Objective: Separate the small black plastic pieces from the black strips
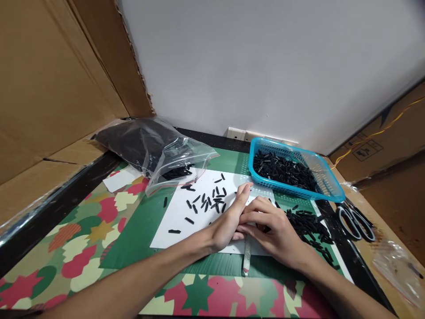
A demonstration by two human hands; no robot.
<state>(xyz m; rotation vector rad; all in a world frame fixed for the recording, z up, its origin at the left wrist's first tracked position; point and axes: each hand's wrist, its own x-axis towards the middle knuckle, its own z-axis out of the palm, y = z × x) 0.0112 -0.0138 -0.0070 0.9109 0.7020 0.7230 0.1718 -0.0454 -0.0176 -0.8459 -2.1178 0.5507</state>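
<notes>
Your small black pieces lie scattered flat on the white sheet, just left of your hands.

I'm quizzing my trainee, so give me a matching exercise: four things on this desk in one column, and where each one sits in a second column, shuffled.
Things:
1. basket
2. scissors
3. bag
4. paper

Places:
a. under both hands
b. far left, by the cardboard
c. right edge, near side of the basket
d. far right, by the wall

Pairs: 1-d, 2-c, 3-b, 4-a
</notes>
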